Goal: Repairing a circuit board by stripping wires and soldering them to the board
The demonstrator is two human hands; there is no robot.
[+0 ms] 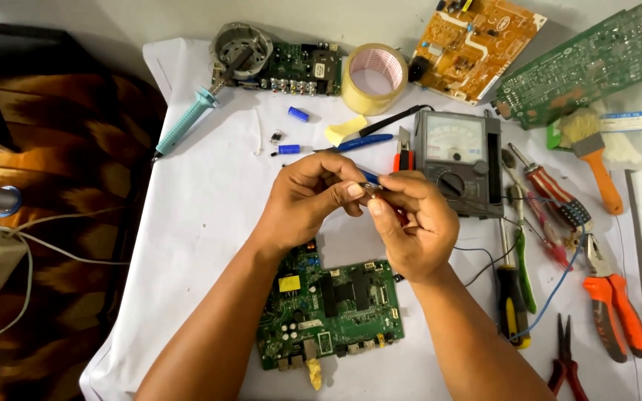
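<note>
Two hands of mine meet over a white sheet [202,193] spread across the work surface, its near edge cut off by the frame. Largest on it is the green circuit board [336,312] lying just below my wrists, partly covered by my forearms. Beyond my knuckles sits a grey analogue multimeter [461,160], its lower left corner hidden behind my right hand [414,219]. Further back stand a roll of tan tape [374,78], an orange board [477,44] and a long green board [592,63] that runs out of view at the top right. Orange-handled pliers [617,308] lie at the right, well apart from me. My left hand [310,197] is closed, thumb and fingers pinched; my right hand is pinched the same way, fingertips touching those of the left. Between them I grip a small metallic part [372,188], held in the air above the sheet, almost wholly covered by my fingers and too small for me to tell what it is.
</note>
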